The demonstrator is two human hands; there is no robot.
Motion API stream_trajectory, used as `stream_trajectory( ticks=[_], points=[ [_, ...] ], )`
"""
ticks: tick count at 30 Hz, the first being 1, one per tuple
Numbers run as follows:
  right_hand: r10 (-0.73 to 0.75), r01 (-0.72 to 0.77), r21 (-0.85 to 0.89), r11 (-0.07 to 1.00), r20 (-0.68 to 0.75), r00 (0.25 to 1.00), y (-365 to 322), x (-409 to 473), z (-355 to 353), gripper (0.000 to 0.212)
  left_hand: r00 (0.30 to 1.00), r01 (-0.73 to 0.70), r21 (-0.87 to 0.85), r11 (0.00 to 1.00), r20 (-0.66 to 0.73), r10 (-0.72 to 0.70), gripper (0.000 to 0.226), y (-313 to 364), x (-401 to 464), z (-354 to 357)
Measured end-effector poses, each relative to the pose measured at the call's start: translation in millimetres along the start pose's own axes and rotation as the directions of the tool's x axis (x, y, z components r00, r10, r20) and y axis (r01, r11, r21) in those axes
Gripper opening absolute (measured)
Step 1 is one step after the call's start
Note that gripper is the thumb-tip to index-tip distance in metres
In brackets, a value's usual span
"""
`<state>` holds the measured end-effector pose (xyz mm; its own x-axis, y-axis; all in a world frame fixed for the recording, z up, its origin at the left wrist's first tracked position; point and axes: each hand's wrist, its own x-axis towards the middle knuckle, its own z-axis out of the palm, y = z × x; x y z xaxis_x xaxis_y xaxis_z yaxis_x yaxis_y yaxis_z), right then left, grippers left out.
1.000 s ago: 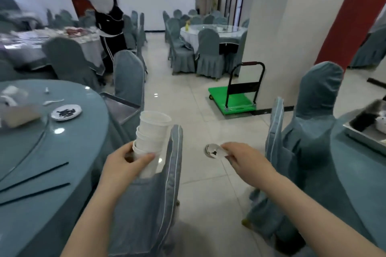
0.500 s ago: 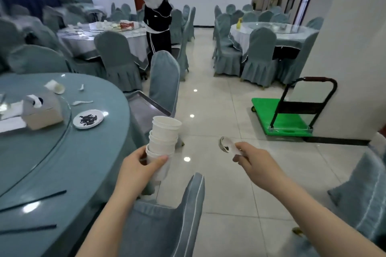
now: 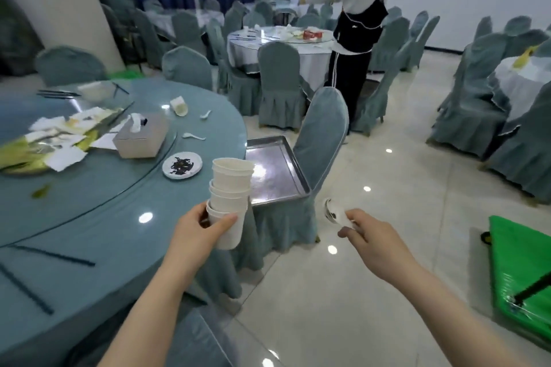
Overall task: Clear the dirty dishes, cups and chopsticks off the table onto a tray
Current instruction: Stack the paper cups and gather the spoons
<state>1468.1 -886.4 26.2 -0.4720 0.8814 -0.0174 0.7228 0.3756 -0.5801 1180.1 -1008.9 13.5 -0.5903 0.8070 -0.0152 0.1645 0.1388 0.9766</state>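
Note:
My left hand (image 3: 199, 235) grips a stack of white paper cups (image 3: 229, 197) just off the edge of the round blue table (image 3: 89, 217). My right hand (image 3: 369, 240) pinches the handle of a white spoon (image 3: 334, 213) over the floor. A metal tray (image 3: 274, 170) lies on a chair seat right beside the table, just beyond the cups. On the table are a small dirty plate (image 3: 182, 165), two white spoons (image 3: 193, 136), a tipped cup (image 3: 179, 106) and dark chopsticks (image 3: 56, 256).
A tissue box (image 3: 141, 137) and crumpled paper scraps (image 3: 53, 140) sit on the glass turntable. A covered chair (image 3: 323, 134) holds the tray. A person in an apron (image 3: 357, 24) stands at the far table. A green trolley (image 3: 521, 277) is at right.
My view has swung left, bringing the table and tray into full sight. Both hands keep their hold on the cups and spoon and now sit closer to the tray.

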Motion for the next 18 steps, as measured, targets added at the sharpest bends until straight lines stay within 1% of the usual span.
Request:
stream_trajectory(
  ticks=[4, 7, 12, 14, 16, 18],
  points=[
    [-0.104, 0.107, -0.038, 0.994, 0.073, 0.992, 9.5, 92.9, -5.8, 0.016, 0.988, 0.01, 0.0, 1.0, -0.154, -0.01, 0.027, 0.5, 58.4, 8.8],
    [-0.123, 0.123, 0.007, 0.992, 0.089, 0.988, 15.3, 157.7, -10.8, 0.01, 0.97, 0.03, 0.001, 1.0, -0.242, -0.029, 0.018, 0.4, 101.5, 14.5],
    [-0.212, 0.214, 0.003, 0.977, 0.142, 0.967, 12.8, 262.8, -8.1, 0.007, 0.928, 0.046, -0.019, 0.999, -0.37, -0.05, 0.022, -1.5, 150.5, 28.7],
    [-0.25, 0.25, 0.025, 0.968, 0.208, 0.946, 10.2, 299.2, 0.5, 0.008, 0.897, 0.073, -0.026, 0.997, -0.435, -0.077, 0.023, -6.4, 164.0, 33.3],
    [-0.292, 0.293, 0.039, 0.955, 0.274, 0.916, 6.4, 327.0, 8.7, 0.01, 0.878, 0.1, -0.038, 0.994, -0.467, -0.106, 0.024, -5.1, 172.3, 37.1],
    [-0.374, 0.377, 0.054, 0.925, 0.313, 0.873, 1.2, 367.0, 15.4, 0.013, 0.829, 0.113, -0.063, 0.992, -0.544, -0.129, 0.028, -5.3, 186.6, 40.8]
  ],
)
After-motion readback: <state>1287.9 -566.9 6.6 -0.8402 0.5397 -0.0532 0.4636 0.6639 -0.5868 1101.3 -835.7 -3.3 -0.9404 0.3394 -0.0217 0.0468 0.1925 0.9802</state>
